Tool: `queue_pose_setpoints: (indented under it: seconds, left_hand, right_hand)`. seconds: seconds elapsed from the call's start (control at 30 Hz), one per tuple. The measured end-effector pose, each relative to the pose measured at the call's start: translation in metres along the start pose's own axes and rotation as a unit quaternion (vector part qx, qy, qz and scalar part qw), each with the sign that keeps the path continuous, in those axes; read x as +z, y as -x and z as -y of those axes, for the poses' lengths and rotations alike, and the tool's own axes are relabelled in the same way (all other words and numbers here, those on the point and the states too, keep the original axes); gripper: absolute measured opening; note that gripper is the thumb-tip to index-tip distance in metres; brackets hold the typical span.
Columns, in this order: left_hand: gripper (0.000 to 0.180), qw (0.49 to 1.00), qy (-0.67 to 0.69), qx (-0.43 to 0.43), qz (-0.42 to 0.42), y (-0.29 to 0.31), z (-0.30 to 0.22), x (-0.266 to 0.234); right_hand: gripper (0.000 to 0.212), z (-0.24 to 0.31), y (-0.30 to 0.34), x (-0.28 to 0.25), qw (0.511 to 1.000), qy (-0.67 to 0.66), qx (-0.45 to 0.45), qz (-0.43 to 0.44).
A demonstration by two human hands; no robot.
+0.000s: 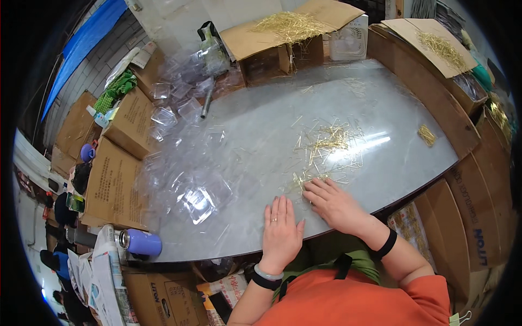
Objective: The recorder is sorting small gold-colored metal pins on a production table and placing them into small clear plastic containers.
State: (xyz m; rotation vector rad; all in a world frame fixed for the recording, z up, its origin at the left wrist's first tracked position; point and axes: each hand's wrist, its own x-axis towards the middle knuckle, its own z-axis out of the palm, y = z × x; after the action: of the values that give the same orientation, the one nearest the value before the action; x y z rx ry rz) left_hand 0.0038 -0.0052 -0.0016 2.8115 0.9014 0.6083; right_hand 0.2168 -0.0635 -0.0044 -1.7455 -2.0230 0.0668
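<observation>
Flat near the table's front edge, my left hand [281, 233] has its fingers stretched out and holds nothing visible. My right hand [336, 206] lies just to its right, fingers extended, with the fingertips at the near edge of some thin gold wire pieces [331, 142]. Whether any piece is under those fingers cannot be seen. The wire pieces are loosely heaped in the middle of the grey table [255, 163], and several stray ones surround the heap. A small gold bundle [427, 136] sits by the right edge.
Clear plastic boxes [198, 198] cover the table's left side, near a metal tube [206, 103]. A purple bottle [142, 242] lies at the left front corner. Cardboard boxes [117, 182] line the left. More gold wire tops a cardboard shelf [239, 46] at the back, beside a white fan [349, 41].
</observation>
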Motion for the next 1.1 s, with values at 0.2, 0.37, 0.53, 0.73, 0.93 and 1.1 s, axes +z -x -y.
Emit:
queue_pose_setpoints:
  seconds: [0.2,0.37,0.53,0.73,0.93,1.1]
  left_hand:
    - [0.059,1.000,-0.009,0.005,0.006,0.001,0.001,0.000]
    - [0.060,0.999,-0.038,-0.010,0.020,0.002,-0.010,0.001]
    - [0.060,0.998,0.045,-0.006,0.034,0.005,-0.031,0.007]
    - [0.050,0.912,0.405,-0.056,0.016,0.003,-0.019,-0.004]
    - [0.056,0.982,0.183,-0.043,-0.022,0.006,0.004,-0.019]
    - [0.074,0.992,0.102,-0.051,-0.046,0.004,0.010,-0.018]
  right_hand:
    - [0.041,0.005,-0.002,-0.002,0.999,-0.034,-0.002,-0.025]
    - [0.036,0.003,0.003,-0.003,0.996,-0.076,-0.018,-0.048]
    - [0.042,0.022,0.014,-0.010,0.957,-0.127,0.219,-0.145]
    - [0.066,0.051,0.015,0.000,0.976,0.022,0.174,-0.131]
    - [0.051,0.026,0.010,0.012,0.995,0.010,0.063,-0.079]
    - [0.047,0.023,0.016,-0.004,0.993,-0.049,0.051,-0.096]
